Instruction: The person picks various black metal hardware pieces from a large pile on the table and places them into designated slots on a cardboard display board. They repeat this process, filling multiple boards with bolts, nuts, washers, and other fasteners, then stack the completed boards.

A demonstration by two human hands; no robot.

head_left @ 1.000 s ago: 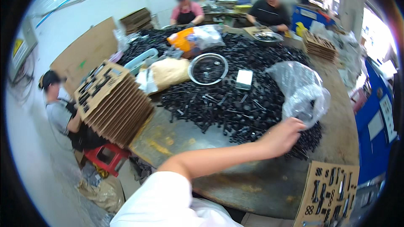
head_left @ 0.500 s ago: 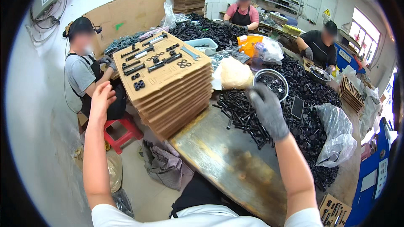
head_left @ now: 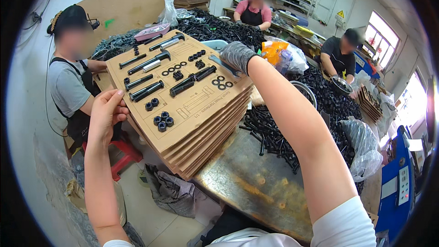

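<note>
Broadly, a worn, stained metal-topped table (head_left: pixel 256 187) fills the middle, and across it spreads a big heap of loose black metal hardware (head_left: pixel 338 93). Around the table are three other people: one in a grey shirt (head_left: pixel 68 80) at the left, one in a pink shirt (head_left: pixel 252 13) at the far side, and one in a black shirt (head_left: pixel 340 55) toward the right. At the table's left end rises a tall stack of brown cardboard panels (head_left: pixel 210 132), with a red plastic stool (head_left: pixel 125 153) on the floor beyond it. A crumpled clear plastic bag (head_left: pixel 361 146) lies by the heap's right edge. Uppermost on the stack sits the printed top panel (head_left: pixel 192 110), tilted in view, and both hands are at its edges: the bare left hand (head_left: pixel 109 110) has its thumb and bent fingers at the left edge — whether they pinch it, I cannot tell — while the right hand in a grey knit glove (head_left: pixel 235 56) is at the opposite edge, its fingertips hidden. Just beside that glove, partly covered, lies a pale blue flat wrench (head_left: pixel 224 65). Long black bolts (head_left: pixel 148 64) lie across the panel, then clustered black nuts (head_left: pixel 163 121) near the left hand, and finally thin black rings (head_left: pixel 222 83) near the wrench.
</note>
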